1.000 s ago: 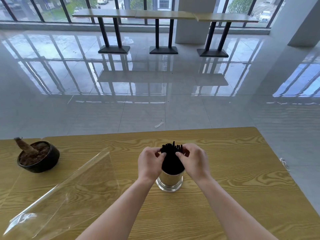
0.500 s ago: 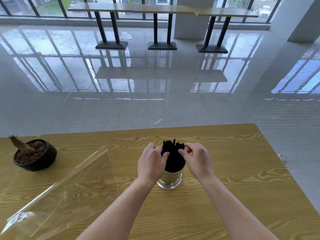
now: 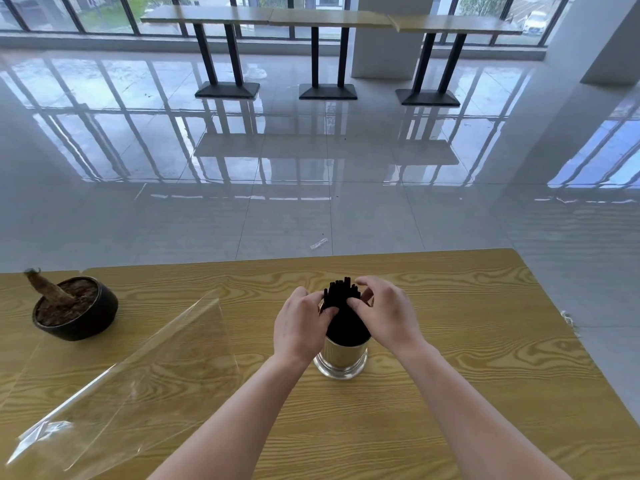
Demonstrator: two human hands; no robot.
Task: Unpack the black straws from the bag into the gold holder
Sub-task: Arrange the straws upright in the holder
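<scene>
- Gold holder (image 3: 341,355): upright on the wooden table (image 3: 450,393), serving as the reference point below.
- Black straws (image 3: 341,308): the whole bundle stands inside the holder, tips fanned above its rim and uneven in height.
- Left hand (image 3: 299,327): against the left side of the bundle above the holder; fingers curled partway, thumb and fingertips pinching a few straws near the top.
- Right hand (image 3: 384,315): on the right side of the bundle; thumb and index nearly closed on the straw tips, remaining fingers arched loosely over them.
- Change noted: compared with a second ago, both hands sit slightly higher on the bundle and the right fingers have lifted over the tips; the straws have stayed seated in the holder.
- Clear bag (image 3: 114,386): lies flat and apparently empty, well left of the holder; a dark plant pot (image 3: 74,308) stands further left.
- Assessment: transfer appears complete; what remains looks like evening and settling the straws.
</scene>
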